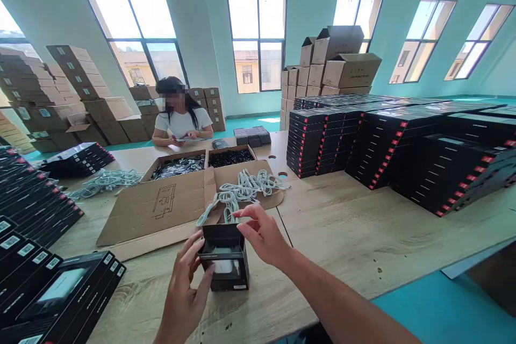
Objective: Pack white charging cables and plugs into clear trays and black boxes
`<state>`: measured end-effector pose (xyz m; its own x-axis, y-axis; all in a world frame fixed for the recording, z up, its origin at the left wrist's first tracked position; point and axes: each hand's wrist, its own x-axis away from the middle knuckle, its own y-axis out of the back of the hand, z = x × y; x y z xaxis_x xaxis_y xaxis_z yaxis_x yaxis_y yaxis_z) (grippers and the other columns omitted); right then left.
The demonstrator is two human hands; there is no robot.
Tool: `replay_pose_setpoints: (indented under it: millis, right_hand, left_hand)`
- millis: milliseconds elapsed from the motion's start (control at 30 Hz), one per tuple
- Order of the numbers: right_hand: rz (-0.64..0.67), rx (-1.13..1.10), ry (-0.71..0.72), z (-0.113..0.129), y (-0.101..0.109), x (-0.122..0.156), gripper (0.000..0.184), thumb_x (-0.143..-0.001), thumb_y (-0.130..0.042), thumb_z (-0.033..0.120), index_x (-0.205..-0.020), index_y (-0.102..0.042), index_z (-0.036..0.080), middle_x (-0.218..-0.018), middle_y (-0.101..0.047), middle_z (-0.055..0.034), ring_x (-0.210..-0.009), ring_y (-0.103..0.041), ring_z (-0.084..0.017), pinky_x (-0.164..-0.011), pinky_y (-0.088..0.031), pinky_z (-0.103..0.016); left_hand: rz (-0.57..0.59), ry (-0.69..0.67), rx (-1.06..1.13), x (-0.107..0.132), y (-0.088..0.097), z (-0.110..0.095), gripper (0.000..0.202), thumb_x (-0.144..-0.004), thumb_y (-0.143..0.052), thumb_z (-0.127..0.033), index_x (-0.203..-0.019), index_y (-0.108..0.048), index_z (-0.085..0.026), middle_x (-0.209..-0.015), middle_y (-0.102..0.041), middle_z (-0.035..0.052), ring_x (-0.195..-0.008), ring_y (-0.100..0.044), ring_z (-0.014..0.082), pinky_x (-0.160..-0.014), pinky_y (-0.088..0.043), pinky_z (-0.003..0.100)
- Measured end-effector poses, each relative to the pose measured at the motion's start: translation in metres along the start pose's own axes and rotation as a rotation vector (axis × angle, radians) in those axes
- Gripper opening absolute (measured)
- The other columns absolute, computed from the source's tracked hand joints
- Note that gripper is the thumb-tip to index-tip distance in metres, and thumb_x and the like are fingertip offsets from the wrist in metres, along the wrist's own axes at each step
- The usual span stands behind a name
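A small black box [229, 282] stands upright on the table in front of me, its top open and its back flap raised. A pale item shows at its front window, and something inside is partly hidden. My left hand [187, 279] grips the box from the left, thumb on the front and fingers along the side. At the upper right corner is my right hand [262, 234], fingers curved and apart, with the thumb at the edge of the raised flap. Just behind the box lie coiled white cables [250, 188] on a cardboard flap [161, 207].
Across the table sits a person [183, 121] holding something flat. Two open compartments hold silvery packets [179, 166] and black pieces [229, 157]. Stacked black boxes [318, 145] stand at right, with more black boxes [60, 290] at left. Cartons [350, 72] are piled behind.
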<state>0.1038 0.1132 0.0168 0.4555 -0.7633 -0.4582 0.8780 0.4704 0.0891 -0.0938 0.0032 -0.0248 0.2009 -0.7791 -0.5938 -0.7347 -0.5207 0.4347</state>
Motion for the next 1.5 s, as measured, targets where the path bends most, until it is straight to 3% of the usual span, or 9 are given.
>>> replay_pose_setpoints:
  millis: [100,300,433,533,700,900,1000,1233,1500]
  right_hand:
    - [-0.037,-0.012,0.069,-0.01,-0.001,0.018,0.023,-0.089,-0.071,0.038,-0.105,-0.061,0.025,-0.128,-0.069,-0.0102,-0.101,-0.071,-0.022,-0.089,-0.057,-0.036]
    - [0.025,0.15,0.198,-0.007,0.006,0.024,0.003,-0.091,-0.069,0.026,-0.092,-0.071,0.024,-0.132,-0.07,-0.0123,-0.124,-0.065,-0.026,-0.105,-0.049,-0.04]
    - [0.021,0.147,0.223,0.001,0.006,0.019,0.008,-0.088,-0.069,0.02,-0.085,-0.064,0.025,-0.117,-0.076,-0.0086,-0.112,-0.07,-0.023,-0.1,-0.052,-0.038]
    - [0.061,0.156,0.227,0.006,0.008,0.017,0.015,-0.083,-0.074,0.021,-0.094,-0.065,0.025,-0.104,-0.076,-0.0059,-0.101,-0.07,-0.022,-0.094,-0.053,-0.036]
    - [0.153,0.121,0.196,0.013,0.012,0.01,0.017,-0.084,-0.078,0.03,-0.1,-0.077,0.024,-0.105,-0.075,-0.0078,-0.103,-0.068,-0.023,-0.094,-0.053,-0.036]
    - [0.228,0.042,0.132,0.015,0.013,-0.003,0.013,-0.084,-0.078,0.029,-0.094,-0.084,0.023,-0.097,-0.075,-0.0069,-0.087,-0.069,-0.02,-0.079,-0.055,-0.031]
    - [0.272,0.053,0.151,0.013,0.018,-0.002,0.015,-0.086,-0.078,0.031,-0.097,-0.084,0.024,-0.104,-0.074,-0.0079,-0.095,-0.07,-0.02,-0.084,-0.056,-0.032]
    - [0.427,0.104,0.248,0.005,0.036,0.009,0.034,-0.095,-0.069,0.029,-0.129,-0.073,0.025,-0.134,-0.068,-0.0127,-0.121,-0.067,-0.023,-0.102,-0.051,-0.035]
    - [0.375,0.05,0.218,0.011,0.027,0.004,0.024,-0.097,-0.065,0.033,-0.111,-0.081,0.022,-0.117,-0.074,-0.0119,-0.101,-0.072,-0.02,-0.086,-0.056,-0.031]
  left_hand:
    - [-0.085,-0.035,0.056,0.004,-0.006,0.004,0.047,-0.092,-0.064,-0.024,-0.134,-0.047,-0.034,-0.148,-0.051,0.0111,-0.138,-0.054,0.0269,-0.099,-0.058,0.041]
    - [-0.01,-0.185,-0.227,-0.001,0.009,-0.001,0.025,-0.092,-0.064,-0.023,-0.115,-0.06,-0.029,-0.141,-0.058,0.0112,-0.129,-0.061,0.0278,-0.101,-0.056,0.044]
    - [-0.018,-0.157,-0.132,-0.003,0.011,-0.009,0.019,-0.092,-0.063,-0.02,-0.105,-0.053,-0.029,-0.131,-0.068,0.0102,-0.123,-0.067,0.0265,-0.099,-0.057,0.043]
    - [-0.037,-0.1,0.026,-0.004,0.011,-0.019,0.03,-0.091,-0.065,-0.02,-0.114,-0.048,-0.029,-0.123,-0.071,0.0093,-0.122,-0.068,0.0252,-0.098,-0.059,0.041]
    - [0.047,-0.161,-0.11,-0.015,0.021,-0.035,0.012,-0.094,-0.061,-0.025,-0.101,-0.07,-0.027,-0.111,-0.075,0.0067,-0.106,-0.073,0.0215,-0.09,-0.061,0.032]
    - [0.033,-0.147,0.008,-0.023,0.024,-0.036,0.013,-0.094,-0.061,-0.021,-0.096,-0.072,-0.028,-0.107,-0.075,0.0036,-0.101,-0.074,0.0163,-0.083,-0.061,0.023]
    - [0.04,-0.147,0.008,-0.02,0.022,-0.032,0.014,-0.094,-0.062,-0.021,-0.096,-0.072,-0.029,-0.108,-0.074,0.0031,-0.103,-0.073,0.0152,-0.085,-0.059,0.02]
    - [0.034,-0.089,0.125,-0.011,0.019,-0.022,0.015,-0.093,-0.063,-0.021,-0.098,-0.075,-0.029,-0.113,-0.073,0.0055,-0.108,-0.072,0.0171,-0.088,-0.059,0.023]
    - [0.161,0.14,0.275,-0.013,0.026,-0.013,0.017,-0.092,-0.067,-0.036,-0.099,-0.079,-0.028,-0.125,-0.073,0.0097,-0.116,-0.069,0.0248,-0.095,-0.058,0.031]
